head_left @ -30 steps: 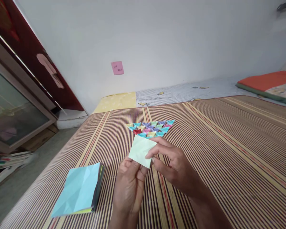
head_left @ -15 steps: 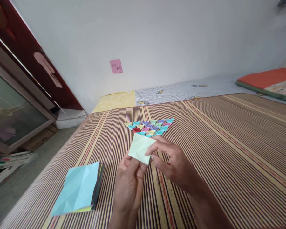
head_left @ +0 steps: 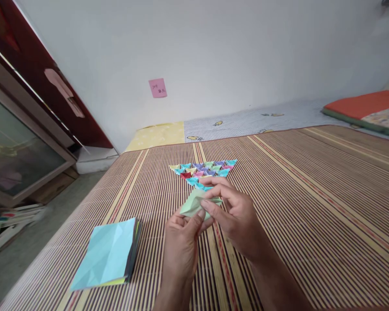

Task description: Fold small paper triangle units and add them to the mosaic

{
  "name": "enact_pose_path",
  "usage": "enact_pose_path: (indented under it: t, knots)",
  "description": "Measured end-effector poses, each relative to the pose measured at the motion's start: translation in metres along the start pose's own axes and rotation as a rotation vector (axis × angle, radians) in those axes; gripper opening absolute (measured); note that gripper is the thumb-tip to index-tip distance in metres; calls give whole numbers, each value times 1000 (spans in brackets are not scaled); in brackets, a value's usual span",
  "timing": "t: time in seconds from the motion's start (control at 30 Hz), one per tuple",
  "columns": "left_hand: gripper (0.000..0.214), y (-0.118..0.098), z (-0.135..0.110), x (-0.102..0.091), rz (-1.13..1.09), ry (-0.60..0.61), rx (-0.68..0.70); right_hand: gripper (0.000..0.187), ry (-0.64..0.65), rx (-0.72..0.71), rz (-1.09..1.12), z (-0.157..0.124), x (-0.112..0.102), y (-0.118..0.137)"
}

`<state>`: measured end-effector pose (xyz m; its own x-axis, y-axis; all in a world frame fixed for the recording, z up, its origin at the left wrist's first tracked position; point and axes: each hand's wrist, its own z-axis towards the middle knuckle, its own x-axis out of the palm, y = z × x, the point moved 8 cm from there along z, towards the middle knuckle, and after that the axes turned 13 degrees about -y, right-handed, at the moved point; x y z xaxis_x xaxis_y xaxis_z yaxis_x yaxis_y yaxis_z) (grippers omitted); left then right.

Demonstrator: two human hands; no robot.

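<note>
A small pale green sheet of paper (head_left: pixel 192 203) is held between both hands above the striped mat, bent and creased along its middle. My left hand (head_left: pixel 182 233) grips its lower left part, thumb on top and fingers beneath. The thumb and index finger of my right hand (head_left: pixel 235 214) pinch its right side, where a thin folded edge sticks out. Just beyond the hands, several small folded paper pieces (head_left: pixel 202 170) in many colours lie in rows; my right fingers hide some of them. A stack of square paper (head_left: pixel 106 252), light blue on top, lies left of my left hand.
The striped mat (head_left: pixel 294 207) covers the bed. Along the wall runs a patterned sheet (head_left: pixel 233 127) with a yellow part (head_left: pixel 158 136). Folded bedding (head_left: pixel 366 106) lies at the far right. A pink note (head_left: pixel 157 88) sticks to the wall. Papers (head_left: pixel 16 224) sit on the left floor.
The green paper was a flat square facing me; now it is bent and folded inward. My left thumb has moved onto its front, and my right hand has shifted slightly right.
</note>
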<state>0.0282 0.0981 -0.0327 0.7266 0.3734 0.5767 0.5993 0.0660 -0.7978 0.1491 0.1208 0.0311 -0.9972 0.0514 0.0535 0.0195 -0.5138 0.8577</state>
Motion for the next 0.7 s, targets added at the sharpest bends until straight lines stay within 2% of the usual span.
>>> enact_pose_path:
  t: [0.1,0.23,0.33,0.47,0.6,0.7]
  knots:
    - [22,2,-1,-1,10,-10,-24,8,-11,-19,-27,1,-1,2]
    - [17,1,0,-6,-32,-81,-61,11,35,-56,-73,0,1,8]
    - [24,-2,0,-9,-101,-134,-67,11,103,-93,-99,-1,4,12]
    - [28,-4,-1,-6,-146,-127,-103,12,184,-159,-142,-3,6,14]
    - [46,-7,-4,-3,-188,-121,-97,14,186,-193,-181,-3,6,14]
    - [47,-8,-4,-5,-234,-144,-76,14,178,-208,-215,-3,6,13]
